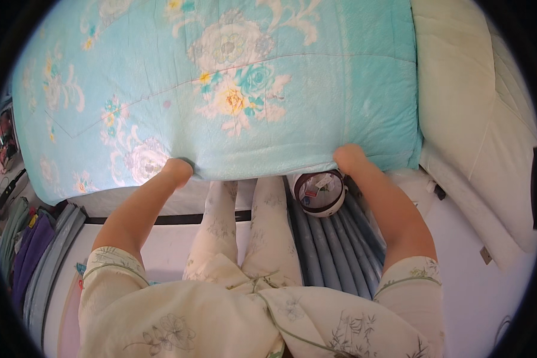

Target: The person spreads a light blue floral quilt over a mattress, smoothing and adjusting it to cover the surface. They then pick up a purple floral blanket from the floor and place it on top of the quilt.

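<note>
A light-blue floral quilt (268, 112) lies spread over the bed before me, printed with roses and white scrolls. My left hand (179, 172) grips its near edge, and small creases run up from the hold. Farther right, my right hand (351, 157) is closed on the same edge, near the quilt's right end. The fingers of both hands are mostly hidden by the cloth and the backs of the hands. Between the hands the edge runs nearly straight, above my legs.
A round container with a dark rim (320, 192) holds small items, beside a grey ribbed pad (340, 246). The cream padded headboard (456, 80) borders the right side. Folded clothes (33, 241) and a dark cable-like object (10, 190) are at left. A wall socket (486, 255) shows at right.
</note>
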A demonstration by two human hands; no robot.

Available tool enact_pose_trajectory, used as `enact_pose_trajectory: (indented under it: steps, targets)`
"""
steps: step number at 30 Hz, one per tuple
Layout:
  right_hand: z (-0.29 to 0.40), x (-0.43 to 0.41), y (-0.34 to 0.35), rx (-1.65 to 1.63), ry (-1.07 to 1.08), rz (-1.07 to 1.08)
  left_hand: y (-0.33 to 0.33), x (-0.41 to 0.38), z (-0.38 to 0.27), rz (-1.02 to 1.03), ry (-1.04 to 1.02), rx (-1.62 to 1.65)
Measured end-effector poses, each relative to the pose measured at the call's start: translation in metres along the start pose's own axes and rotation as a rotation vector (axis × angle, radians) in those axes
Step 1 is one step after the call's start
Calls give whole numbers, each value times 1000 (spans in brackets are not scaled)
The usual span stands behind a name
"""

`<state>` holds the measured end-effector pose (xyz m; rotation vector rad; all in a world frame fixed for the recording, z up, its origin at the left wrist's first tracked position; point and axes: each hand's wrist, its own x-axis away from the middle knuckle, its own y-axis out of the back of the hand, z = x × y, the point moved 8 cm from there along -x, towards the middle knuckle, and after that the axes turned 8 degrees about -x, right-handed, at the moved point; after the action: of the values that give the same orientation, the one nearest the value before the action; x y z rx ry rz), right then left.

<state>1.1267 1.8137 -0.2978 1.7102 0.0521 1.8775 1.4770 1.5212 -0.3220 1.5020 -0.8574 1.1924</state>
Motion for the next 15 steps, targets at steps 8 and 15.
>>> enact_pose_trajectory:
  steps: [8,15]
  targets:
    - [-9,-18,-9,-112,22,264,23,3,-22,264,-371,-248]
    - [-4,-13,1,-108,57,318,0,-2,-22,183,-460,-154]
